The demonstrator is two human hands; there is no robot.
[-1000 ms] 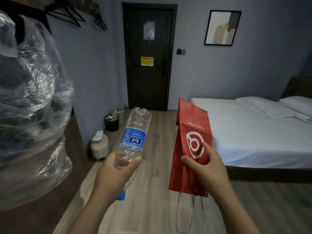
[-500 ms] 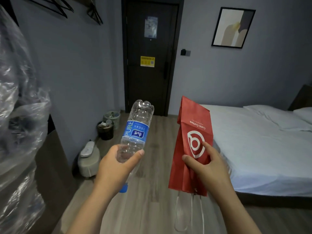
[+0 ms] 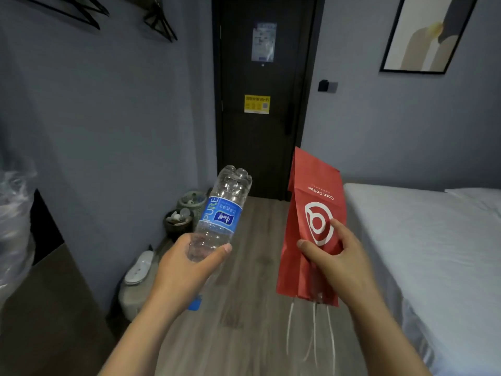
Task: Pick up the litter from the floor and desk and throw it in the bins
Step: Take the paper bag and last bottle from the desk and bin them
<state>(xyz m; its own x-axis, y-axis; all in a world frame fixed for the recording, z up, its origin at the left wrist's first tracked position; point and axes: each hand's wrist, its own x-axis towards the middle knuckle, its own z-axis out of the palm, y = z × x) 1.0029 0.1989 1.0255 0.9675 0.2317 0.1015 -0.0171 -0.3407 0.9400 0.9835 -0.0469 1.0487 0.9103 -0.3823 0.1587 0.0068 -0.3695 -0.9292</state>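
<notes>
1. Fingers (image 3: 225,248) of the left hand (image 3: 187,272) are wrapped around the neck end of a clear plastic bottle (image 3: 221,215); the thumb presses across its front. Its blue cap (image 3: 194,303) points down toward the floor and its base points up and away, so the long axis runs from low near the wrist to high toward the door (image 3: 265,104).

2. Left of that hand, crinkled clear plastic (image 3: 13,226) sits at the frame edge over a dark wooden bench (image 3: 48,308), and a pale round appliance (image 3: 135,280) stands on the floor against the wall.

3. Two bins (image 3: 187,213) stand side by side on the floor by the wall, near the door; both already hold rubbish. They lie ahead of and slightly left of the bottle, just beyond its raised base in this view.

4. Right hand (image 3: 341,264) pinches a flat red paper bag (image 3: 311,226), thumb on the printed face and the other fingers behind. The bag hangs upside down, with its white string handles (image 3: 311,335) dangling below.

5. Bed (image 3: 433,253) with white sheets fills the right side.

6. Judging by this layout, the left hand is nearer the bins, so the bottle is likely to go in first, with the bag having to cross leftward over the wooden floor (image 3: 257,335).
</notes>
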